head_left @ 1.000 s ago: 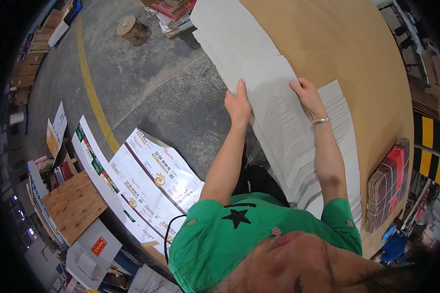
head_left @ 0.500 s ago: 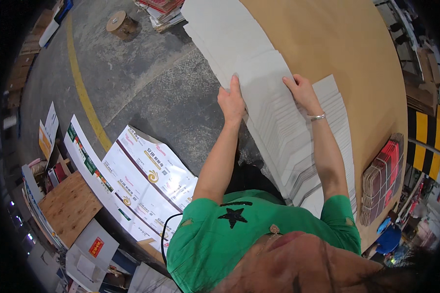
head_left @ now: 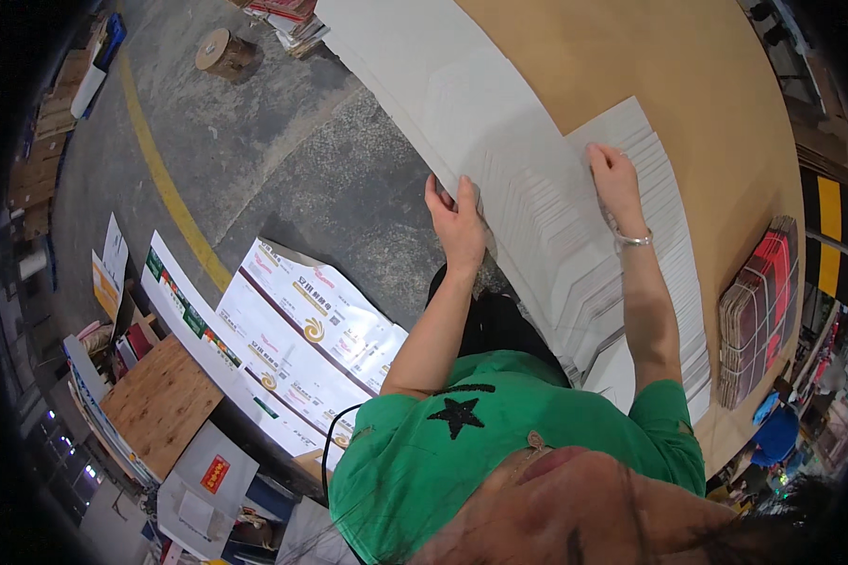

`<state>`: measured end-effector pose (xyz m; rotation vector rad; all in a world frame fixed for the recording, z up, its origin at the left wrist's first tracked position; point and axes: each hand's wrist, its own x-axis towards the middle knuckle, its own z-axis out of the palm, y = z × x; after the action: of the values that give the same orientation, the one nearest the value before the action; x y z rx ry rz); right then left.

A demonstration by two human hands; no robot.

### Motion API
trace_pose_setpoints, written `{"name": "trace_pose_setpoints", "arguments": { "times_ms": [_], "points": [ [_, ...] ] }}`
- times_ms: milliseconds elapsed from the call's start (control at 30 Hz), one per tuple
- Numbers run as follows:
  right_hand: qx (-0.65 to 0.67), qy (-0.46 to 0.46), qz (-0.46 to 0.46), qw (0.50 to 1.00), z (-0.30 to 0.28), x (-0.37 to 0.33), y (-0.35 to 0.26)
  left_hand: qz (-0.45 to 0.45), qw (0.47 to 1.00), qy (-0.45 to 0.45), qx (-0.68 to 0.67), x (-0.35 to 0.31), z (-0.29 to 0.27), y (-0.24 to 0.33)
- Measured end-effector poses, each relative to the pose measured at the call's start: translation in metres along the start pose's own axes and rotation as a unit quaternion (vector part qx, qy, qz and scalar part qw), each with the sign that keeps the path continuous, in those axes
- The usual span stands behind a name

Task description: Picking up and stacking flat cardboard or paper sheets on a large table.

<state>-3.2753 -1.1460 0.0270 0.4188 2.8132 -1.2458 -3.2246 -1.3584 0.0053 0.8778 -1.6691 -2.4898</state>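
Long pale grey cardboard sheets [head_left: 462, 94] lie overlapping on a brown tabletop [head_left: 669, 75], fanned out in steps toward my body. My left hand [head_left: 459, 226] is at the left edge of these sheets, thumb over the edge and fingers beside it; some fingers are hidden. To the right, my right hand [head_left: 618, 193] has its fingers curled in, above the fanned edges [head_left: 664, 202] of more grey sheets. Its fingertips are hidden, so whether it pinches a sheet cannot be seen. A bracelet [head_left: 633, 238] circles the right wrist.
A tied bundle of flat cardboard [head_left: 746, 339] rests on the table's right side. Shiny printed sheets [head_left: 301, 311] and a plywood board [head_left: 165, 400] are at the left. On the concrete floor stand a round spool [head_left: 221, 55] and a paper stack [head_left: 292, 24]. A black-and-yellow barrier [head_left: 834, 250] is far right.
My right hand has left the upper sheet's right edge, moved rightward and curled its fingers. The left hand has slid nearer to me along the left edge. The whole view has shifted slightly.
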Motion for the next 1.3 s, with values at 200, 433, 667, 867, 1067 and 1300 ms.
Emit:
{"name": "trace_pose_setpoints", "arguments": {
  "times_ms": [200,433,667,867,1067,1300],
  "points": [
    [-0.012,-0.006,-0.069,0.998,0.002,-0.033,-0.002,0.016,0.995,-0.001,0.103,0.001,0.005,-0.007],
    [0.072,-0.076,0.128,0.986,-0.014,-0.031,-0.011,0.032,0.995,-0.026,0.086,-0.015,0.003,-0.027],
    [0.173,-0.127,0.092,0.972,-0.021,-0.031,-0.007,-0.003,0.999,-0.017,0.045,-0.015,0.004,-0.023],
    [0.145,-0.18,0.102,0.968,-0.014,-0.027,0.009,-0.046,0.998,-0.033,-0.001,-0.012,0.005,-0.026],
    [0.189,-0.169,0.096,0.962,-0.008,-0.027,0.015,-0.086,0.994,-0.029,-0.068,-0.011,0.005,-0.027],
    [0.102,-0.137,0.065,0.983,-0.007,-0.034,0.004,-0.068,0.997,0.008,-0.044,-0.016,0.01,-0.02]
  ]
}}
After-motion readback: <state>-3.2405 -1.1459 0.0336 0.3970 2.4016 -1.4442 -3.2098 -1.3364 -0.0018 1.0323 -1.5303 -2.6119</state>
